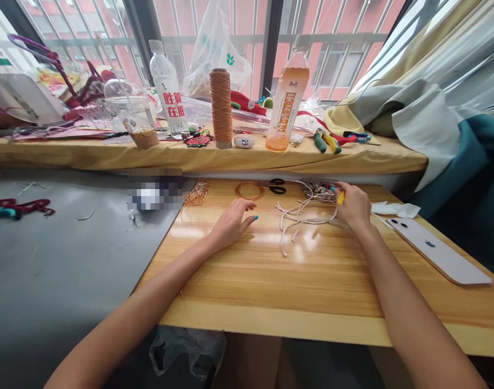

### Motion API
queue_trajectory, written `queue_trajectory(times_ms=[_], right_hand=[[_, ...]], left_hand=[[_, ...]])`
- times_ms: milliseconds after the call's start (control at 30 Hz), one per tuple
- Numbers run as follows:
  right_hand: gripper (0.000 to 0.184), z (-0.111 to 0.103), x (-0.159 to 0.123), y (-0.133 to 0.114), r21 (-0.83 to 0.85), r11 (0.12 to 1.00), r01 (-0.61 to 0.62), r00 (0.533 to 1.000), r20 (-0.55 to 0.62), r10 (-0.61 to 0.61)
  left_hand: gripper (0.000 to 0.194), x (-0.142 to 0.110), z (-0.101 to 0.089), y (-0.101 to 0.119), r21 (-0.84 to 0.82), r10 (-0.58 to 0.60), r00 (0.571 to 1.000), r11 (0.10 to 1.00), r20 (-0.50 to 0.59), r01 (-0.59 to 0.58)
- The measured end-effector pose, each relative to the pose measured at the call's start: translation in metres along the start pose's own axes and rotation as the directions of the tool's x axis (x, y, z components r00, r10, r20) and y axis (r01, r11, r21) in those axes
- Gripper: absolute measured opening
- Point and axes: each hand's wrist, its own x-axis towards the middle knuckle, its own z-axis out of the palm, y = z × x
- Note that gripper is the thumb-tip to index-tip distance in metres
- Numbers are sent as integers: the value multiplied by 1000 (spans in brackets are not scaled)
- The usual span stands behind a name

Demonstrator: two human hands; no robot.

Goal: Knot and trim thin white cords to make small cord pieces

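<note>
My left hand (232, 220) rests above the wooden table with its thumb and fingers apart, holding nothing. My right hand (355, 206) is at the tray of small beads (322, 190), its fingers closed around a small yellow object (341, 198) whose kind I cannot tell. White cords (298, 220) lie loosely on the wood between my hands, and some run up to the right hand. Beyond the left fingertips lies a coil of thin orange cord (249, 190). Black-handled scissors (276, 186) lie beside the coil, their blades partly covered.
A white phone (439, 253) and crumpled tissue (396, 209) lie at the right. On the cloth-covered ledge stand a brown thread spool (221, 108), a tea bottle (288, 102), a clear bottle (168, 92), a plastic cup (139, 127) and pliers (327, 141). Orange thread scraps (197, 193) sit at the left.
</note>
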Motion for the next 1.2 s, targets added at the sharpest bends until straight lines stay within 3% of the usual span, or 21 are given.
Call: queue_trajectory(times_ms=[67, 133, 200, 267, 367, 433, 500, 567, 667, 700, 800, 900, 967, 1100, 1200], right_hand=[[30, -3, 3, 6, 3, 997, -72, 993, -91, 72], [30, -7, -1, -4, 52, 995, -88, 977, -190, 96], [28, -10, -11, -26, 89, 996, -9, 979, -204, 27], [26, -8, -30, -57, 99, 976, 194, 980, -71, -188], [30, 4, -61, -101, 63, 905, 422, 886, 185, -426], [37, 11, -75, -118, 23, 895, 445, 847, 313, -430], [46, 14, -78, -122, 11, 905, 426, 841, 365, -400], [51, 12, -71, -113, 10, 927, 375, 866, 353, -354], [45, 3, -53, -89, -30, 961, 276, 918, 303, -254], [42, 1, -47, -81, -56, 961, 271, 917, 320, -239], [39, -3, -39, -65, -93, 946, 309, 860, 452, -237], [38, -2, -39, -62, -44, 924, 380, 766, 575, -288], [35, -1, -41, -65, -5, 913, 408, 720, 617, -318], [28, -3, -41, -67, -58, 927, 370, 725, 642, -249], [22, -8, -39, -63, -127, 925, 358, 722, 666, -188]], left_hand=[[21, 0, -1, 3, 49, 13, 999, 999, 51, -15], [27, -2, 0, 10, 98, 86, 983, 990, 163, -103], [35, -5, 1, 20, 110, 207, 925, 961, 318, -253], [38, -7, 3, 30, 81, 315, 847, 920, 429, -384], [31, -9, 4, 40, 59, 407, 798, 876, 445, -479], [27, -9, 3, 41, 84, 439, 796, 853, 418, -515], [25, -8, 1, 42, 124, 458, 794, 831, 399, -542], [25, -8, -1, 42, 167, 466, 793, 812, 392, -559], [28, -8, -4, 41, 227, 474, 789, 781, 390, -582], [29, -8, -5, 39, 245, 467, 793, 778, 391, -578], [27, -6, -6, 32, 307, 379, 850, 813, 365, -494], [24, -4, -4, 20, 369, 243, 927, 865, 285, -340], [23, -2, -4, 11, 378, 188, 939, 879, 287, -291], [19, 1, -11, -6, 411, 153, 913, 856, 379, -314], [18, 2, -18, -18, 487, 95, 927, 829, 363, -276]])
